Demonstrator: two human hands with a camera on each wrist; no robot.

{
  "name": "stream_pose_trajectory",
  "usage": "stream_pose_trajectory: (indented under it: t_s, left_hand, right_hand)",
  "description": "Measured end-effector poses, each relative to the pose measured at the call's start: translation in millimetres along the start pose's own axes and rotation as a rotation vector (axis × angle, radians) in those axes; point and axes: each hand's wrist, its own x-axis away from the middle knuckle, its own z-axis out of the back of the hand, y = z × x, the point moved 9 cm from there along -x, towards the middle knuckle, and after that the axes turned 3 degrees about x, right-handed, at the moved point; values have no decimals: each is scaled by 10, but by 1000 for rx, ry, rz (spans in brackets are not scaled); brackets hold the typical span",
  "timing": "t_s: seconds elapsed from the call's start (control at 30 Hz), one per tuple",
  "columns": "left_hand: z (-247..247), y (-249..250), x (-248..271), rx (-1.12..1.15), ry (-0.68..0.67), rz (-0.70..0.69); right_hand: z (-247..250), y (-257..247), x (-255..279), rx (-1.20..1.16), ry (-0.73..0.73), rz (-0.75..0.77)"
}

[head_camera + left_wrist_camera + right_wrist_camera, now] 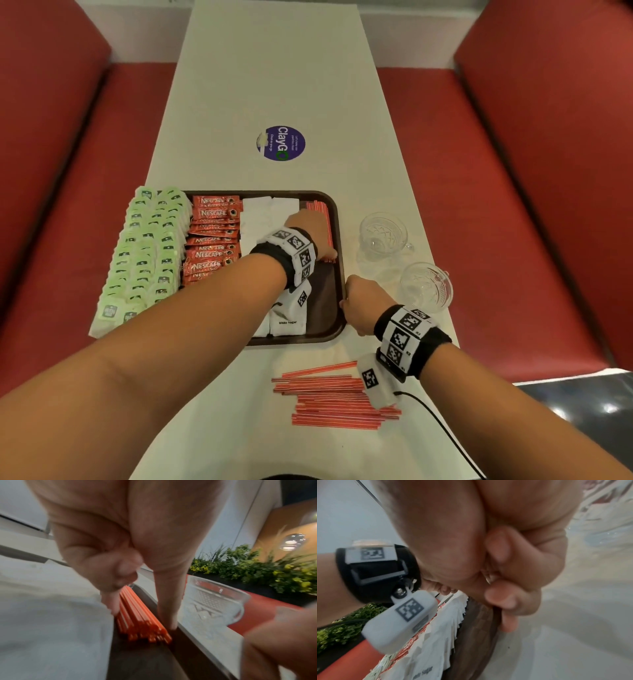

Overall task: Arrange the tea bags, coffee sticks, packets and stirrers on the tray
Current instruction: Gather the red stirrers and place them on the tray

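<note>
A dark brown tray (322, 301) holds rows of green tea bags (144, 253), red coffee sticks (212, 240) and white sugar packets (267, 219). Along its right side lies a bundle of red stirrers (317, 207). My left hand (313, 229) reaches across onto that bundle. In the left wrist view, the thumb and a finger of my left hand (140, 615) pinch the stirrers (145, 628) from both sides. My right hand (359, 301) grips the tray's right rim, fingers curled over the tray edge (476, 635). More stirrers (329, 401) lie loose on the table in front of the tray.
Two glass cups (382, 236) (426, 286) stand just right of the tray, close to my right hand. A round purple sticker (281, 143) marks the white table beyond. Red benches (68, 171) run along both sides. A black cable (438, 421) trails from my right wrist.
</note>
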Motion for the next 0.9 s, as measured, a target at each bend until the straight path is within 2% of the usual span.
stream_pose_trajectory:
  t_s: [0.1, 0.4, 0.5, 0.57, 0.63, 0.73, 0.8, 0.9]
  left_hand:
    - [-176, 53, 60, -52, -55, -9]
    - [-60, 69, 187, 31, -1, -16]
    - [106, 87, 523, 102, 96, -100]
    - [98, 127, 843, 110, 105, -196]
    - [-47, 141, 1185, 91, 51, -265]
    - [-468, 173, 1605, -49, -103, -354]
    - [-763, 178, 1806, -129, -183, -384]
    - [-1086, 170, 2039, -205, -228, -392]
  right_hand:
    - [9, -5, 8, 10, 0, 5]
    - [74, -22, 102, 63, 30, 15]
    - [110, 28, 246, 71, 89, 35]
    - [98, 57, 377, 134, 123, 91]
    - [19, 77, 512, 218, 107, 175]
    - [-187, 112, 689, 331, 36, 277]
    - [-342, 129, 796, 418, 10, 313]
    - [-560, 121, 945, 557, 18, 359]
